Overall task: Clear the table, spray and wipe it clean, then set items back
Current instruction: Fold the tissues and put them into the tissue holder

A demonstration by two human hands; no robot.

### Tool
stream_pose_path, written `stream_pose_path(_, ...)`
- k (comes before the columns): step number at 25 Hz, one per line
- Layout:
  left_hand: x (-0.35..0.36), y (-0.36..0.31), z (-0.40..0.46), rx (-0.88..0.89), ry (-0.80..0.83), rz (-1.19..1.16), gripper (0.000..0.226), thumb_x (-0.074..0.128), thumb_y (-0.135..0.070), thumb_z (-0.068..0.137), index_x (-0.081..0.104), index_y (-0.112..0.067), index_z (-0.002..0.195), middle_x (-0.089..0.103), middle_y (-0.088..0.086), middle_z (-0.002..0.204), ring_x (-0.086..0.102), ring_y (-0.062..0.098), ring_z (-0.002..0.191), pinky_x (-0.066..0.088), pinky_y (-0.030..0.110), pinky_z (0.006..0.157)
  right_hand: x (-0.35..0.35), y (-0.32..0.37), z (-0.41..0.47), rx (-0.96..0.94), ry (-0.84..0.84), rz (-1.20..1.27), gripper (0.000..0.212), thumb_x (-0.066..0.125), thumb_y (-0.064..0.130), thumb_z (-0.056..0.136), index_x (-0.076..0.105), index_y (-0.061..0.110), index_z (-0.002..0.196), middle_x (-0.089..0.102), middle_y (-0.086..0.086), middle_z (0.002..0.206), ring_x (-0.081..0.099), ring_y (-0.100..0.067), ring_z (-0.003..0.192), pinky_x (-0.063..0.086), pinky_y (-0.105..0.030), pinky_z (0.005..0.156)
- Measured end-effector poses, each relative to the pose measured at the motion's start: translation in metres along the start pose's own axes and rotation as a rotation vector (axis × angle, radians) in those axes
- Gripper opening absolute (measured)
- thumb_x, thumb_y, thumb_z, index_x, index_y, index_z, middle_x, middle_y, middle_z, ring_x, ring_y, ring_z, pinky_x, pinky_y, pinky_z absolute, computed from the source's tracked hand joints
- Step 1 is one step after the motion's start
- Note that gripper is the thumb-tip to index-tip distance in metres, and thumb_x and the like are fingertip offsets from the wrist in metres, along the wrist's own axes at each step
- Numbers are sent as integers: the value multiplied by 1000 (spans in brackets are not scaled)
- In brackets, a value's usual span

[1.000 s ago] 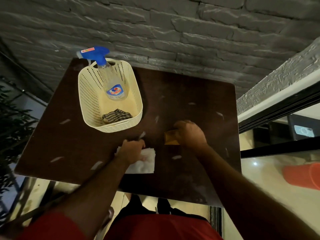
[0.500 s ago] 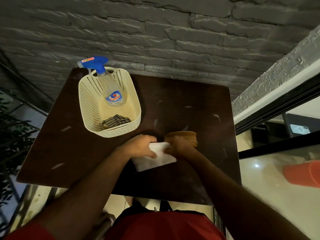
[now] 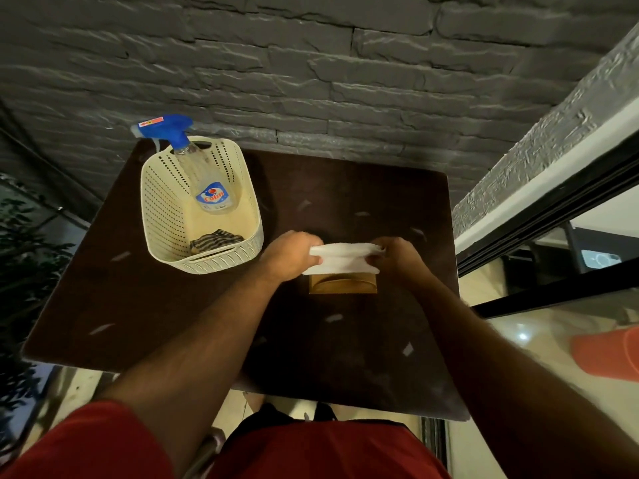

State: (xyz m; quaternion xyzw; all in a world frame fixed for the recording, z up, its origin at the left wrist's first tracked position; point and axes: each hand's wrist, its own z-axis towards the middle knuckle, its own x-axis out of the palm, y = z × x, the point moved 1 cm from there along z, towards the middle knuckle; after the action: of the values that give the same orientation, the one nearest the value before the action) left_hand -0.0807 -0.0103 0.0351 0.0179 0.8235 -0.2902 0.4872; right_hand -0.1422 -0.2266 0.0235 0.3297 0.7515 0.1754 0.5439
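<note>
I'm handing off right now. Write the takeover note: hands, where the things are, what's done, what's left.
Left hand grips the left end of the stack of white napkins; right hand grips the right end, holding it just above the wooden napkin holder at mid-table.
Spray bottle leans in the cream basket at the table's far left, with the striped cloth in its near end.
Pale flecks lie scattered on the dark table; whether it has been wiped I cannot tell.
Left: seat the napkins in the holder, then place any remaining items.
</note>
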Motion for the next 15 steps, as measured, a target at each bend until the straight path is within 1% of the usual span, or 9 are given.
stream_pose_path(1,8,-1,0,-2,5,15,10,64,-32,88,67,-24,93,64,-3,82,61,19,83,43,31,68,3,-8,-1,12,20,-25,9,65,13,87,71,15,94,66,2,85,66,-21,87,49,-26,68)
stream_pose_path(3,23,1,-1,-8,10,46,12,62,-31,89,67,-24,97,67,1,89,61,21,90,46,33,74,10,-20,-5,44,33,-70,11,63,11,85,72,15,89,70,-4,86,67,-25,87,49,-31,70)
stream_pose_path(5,38,6,-2,-39,15,40,11,62,-31,89,67,-27,97,69,2,93,62,23,93,48,36,79,15,-28,-7,60,30,-109,16,60,10,83,73,15,92,73,-9,91,68,-28,89,48,-31,70)
stream_pose_path(7,46,9,-3,-79,55,8,15,64,-35,86,65,-32,101,69,-1,95,63,23,95,49,36,81,16,-31,-8,68,60,-140,25,62,13,84,71,17,107,72,-8,103,67,-27,96,48,-30,75)
stream_pose_path(8,48,9,-3,-90,74,-11,20,65,-38,85,64,-34,105,68,-2,97,63,21,96,49,36,82,15,-31,-8,66,82,-150,32,64,16,85,67,19,117,70,-6,111,65,-25,101,49,-31,79)
stream_pose_path(10,48,8,-3,-83,66,-47,33,67,-42,83,60,-35,115,67,-4,107,61,19,101,48,35,86,13,-30,-6,47,97,-152,42,67,23,86,59,24,127,67,-3,119,64,-23,106,51,-34,87)
stream_pose_path(12,47,5,-2,-65,18,-69,41,69,-43,81,54,-38,119,65,-6,114,60,18,104,48,37,89,13,-28,-3,10,88,-168,39,65,27,88,56,27,126,67,-3,116,64,-23,104,53,-38,87)
stream_pose_path(14,48,1,-2,-28,-7,-43,37,67,-41,83,51,-39,116,65,-6,112,61,18,102,49,36,86,15,-25,-1,-30,67,-205,26,59,28,92,54,26,118,68,-3,107,65,-24,97,54,-39,83)
stream_pose_path(15,50,-1,-2,4,-22,-14,33,64,-38,86,51,-36,116,65,-5,111,61,18,100,48,33,84,17,-24,-1,-40,64,-230,19,55,28,94,54,26,113,69,-3,102,65,-24,93,54,-40,80)
